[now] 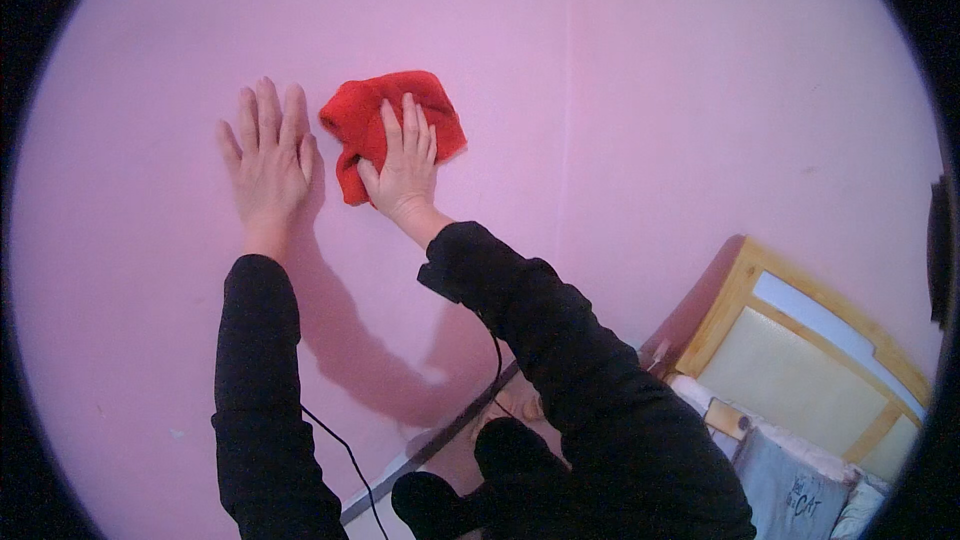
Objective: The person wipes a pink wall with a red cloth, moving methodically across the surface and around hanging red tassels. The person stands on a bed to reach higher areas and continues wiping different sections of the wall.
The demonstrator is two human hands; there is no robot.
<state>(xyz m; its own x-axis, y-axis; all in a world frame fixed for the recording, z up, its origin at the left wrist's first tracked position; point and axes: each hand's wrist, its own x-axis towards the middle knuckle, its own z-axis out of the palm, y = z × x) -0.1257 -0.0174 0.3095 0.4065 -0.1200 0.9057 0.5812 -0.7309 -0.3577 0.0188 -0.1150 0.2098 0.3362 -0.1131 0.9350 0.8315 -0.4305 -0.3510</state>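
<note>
My left hand [268, 161] rests on the pink wall [150, 255], fingers spread, holding nothing. To its right, a folded red cloth [360, 109] lies against the same wall under my right hand [405, 165]. The fingers and thumb of that hand press over the cloth, whose creased edges stick out above and to both sides. Part of the cloth is hidden beneath the palm. A narrow gap of wall separates my left hand from the cloth.
A bed headboard [806, 356] with a wooden frame stands at the lower right, with a grey pillow [787, 480] before it. A dark baseboard [457, 420] runs along the wall's foot. A thin black cable [349, 454] hangs near my left sleeve.
</note>
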